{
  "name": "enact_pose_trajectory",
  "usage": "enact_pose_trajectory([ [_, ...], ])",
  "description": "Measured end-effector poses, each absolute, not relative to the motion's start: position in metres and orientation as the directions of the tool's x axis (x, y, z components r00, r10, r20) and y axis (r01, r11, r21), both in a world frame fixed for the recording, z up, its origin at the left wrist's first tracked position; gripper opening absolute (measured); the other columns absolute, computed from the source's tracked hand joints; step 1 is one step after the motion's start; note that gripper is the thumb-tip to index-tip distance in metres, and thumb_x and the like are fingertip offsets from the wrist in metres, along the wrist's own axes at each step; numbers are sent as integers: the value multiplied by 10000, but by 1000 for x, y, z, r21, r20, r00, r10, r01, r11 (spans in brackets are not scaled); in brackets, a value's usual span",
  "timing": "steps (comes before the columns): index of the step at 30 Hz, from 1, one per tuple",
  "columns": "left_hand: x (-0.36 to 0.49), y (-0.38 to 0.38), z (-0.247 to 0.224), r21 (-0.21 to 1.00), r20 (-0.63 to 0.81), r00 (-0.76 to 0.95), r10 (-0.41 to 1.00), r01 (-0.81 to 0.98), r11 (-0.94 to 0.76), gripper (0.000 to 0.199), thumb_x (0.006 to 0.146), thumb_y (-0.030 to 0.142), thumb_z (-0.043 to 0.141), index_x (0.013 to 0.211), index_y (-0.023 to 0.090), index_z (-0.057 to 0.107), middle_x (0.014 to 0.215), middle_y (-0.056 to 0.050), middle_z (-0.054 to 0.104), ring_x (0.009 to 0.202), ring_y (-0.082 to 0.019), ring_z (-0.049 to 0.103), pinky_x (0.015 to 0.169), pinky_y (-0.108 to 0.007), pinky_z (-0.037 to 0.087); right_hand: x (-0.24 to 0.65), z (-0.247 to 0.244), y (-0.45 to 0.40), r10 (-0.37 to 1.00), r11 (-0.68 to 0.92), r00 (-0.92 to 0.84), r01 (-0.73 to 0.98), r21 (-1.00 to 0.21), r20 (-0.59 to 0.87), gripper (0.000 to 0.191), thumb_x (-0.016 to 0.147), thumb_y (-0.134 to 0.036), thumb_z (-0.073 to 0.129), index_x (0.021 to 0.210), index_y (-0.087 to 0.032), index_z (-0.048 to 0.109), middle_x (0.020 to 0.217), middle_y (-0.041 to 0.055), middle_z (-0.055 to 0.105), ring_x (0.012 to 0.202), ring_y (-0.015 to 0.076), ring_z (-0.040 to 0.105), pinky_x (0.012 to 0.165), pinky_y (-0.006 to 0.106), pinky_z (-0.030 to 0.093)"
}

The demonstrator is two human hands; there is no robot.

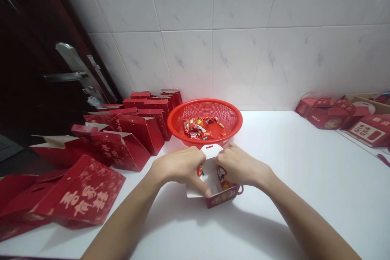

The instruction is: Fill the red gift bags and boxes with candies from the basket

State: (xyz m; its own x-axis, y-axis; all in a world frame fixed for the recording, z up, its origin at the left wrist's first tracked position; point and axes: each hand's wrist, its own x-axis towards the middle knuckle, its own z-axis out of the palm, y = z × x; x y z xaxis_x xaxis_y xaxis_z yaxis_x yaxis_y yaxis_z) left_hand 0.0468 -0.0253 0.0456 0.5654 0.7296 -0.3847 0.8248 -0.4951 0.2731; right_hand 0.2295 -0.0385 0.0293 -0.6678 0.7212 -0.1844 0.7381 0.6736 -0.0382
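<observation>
A small red paper candy box [224, 199] stands open on the white table, its pale inside and a white slotted flap [212, 151] showing. My left hand [183, 166] grips its left side, thumb stretched over the white side flap. On the opposite side, my right hand [239, 166] is closed at the rim, its fingertips hidden. Wrapped candies [222, 174] lie inside the box, partly under my right hand. A red cord loop sticks out at the box's right. Directly behind stands a red plastic colander [173, 121] with wrapped sweets [198, 128] in it.
Rows of red paper boxes [134, 130] fill the left side, with a larger printed one [87, 195] nearest. More red boxes [332, 113] sit at the far right beside a cardboard carton [378, 105]. A tiled wall [243, 65] bounds the back; a dark door [33, 48] is at left.
</observation>
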Motion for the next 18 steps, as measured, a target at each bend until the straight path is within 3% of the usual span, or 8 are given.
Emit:
enact_pose_trajectory([
  [6, 48, -27, 48, 267, -400, 557, 728, 830, -489, 488, 584, 626, 754, 688, 216, 509, 671, 10, 557, 608, -163, 497, 469, -274, 279, 237, 32, -37, 702, 692, -695, 717, -84, -155, 111, 684, -91, 701, 776, -153, 692, 730, 59, 656, 819, 222, 544, 759, 306, 355],
  [10, 50, -25, 52, 272, -385, 565, 730, 825, -495, 440, 651, 589, 710, 665, 211, 485, 668, 12, 544, 593, -149, 464, 476, -273, 259, 245, 36, -36, 702, 670, -697, 716, -197, -145, 138, 706, -123, 697, 835, -161, 668, 729, 21, 618, 725, 171, 516, 604, 264, 311],
  [14, 51, -20, 56, 335, -303, 628, 717, 775, -536, 224, 729, 368, 638, 667, 200, 504, 656, 17, 531, 596, -141, 464, 494, -273, 251, 250, 41, -36, 696, 635, -704, 695, -338, -141, 139, 744, -143, 687, 872, -174, 641, 718, -19, 599, 623, 121, 481, 532, 247, 280],
  [16, 52, -18, 57, 379, -240, 675, 698, 727, -573, 86, 750, 249, 586, 698, 189, 553, 698, 10, 576, 629, -141, 499, 524, -267, 284, 252, 42, -36, 698, 628, -704, 689, -361, -130, 145, 749, -160, 697, 875, -176, 626, 724, -24, 596, 615, 116, 480, 526, 242, 291],
  [18, 52, -16, 56, 400, -208, 711, 672, 688, -605, 75, 772, 177, 547, 707, 178, 584, 715, 2, 606, 646, -141, 523, 560, -262, 321, 252, 42, -36, 702, 629, -702, 690, -357, -119, 141, 747, -154, 698, 856, -174, 610, 717, -27, 587, 607, 114, 475, 520, 239, 301],
])
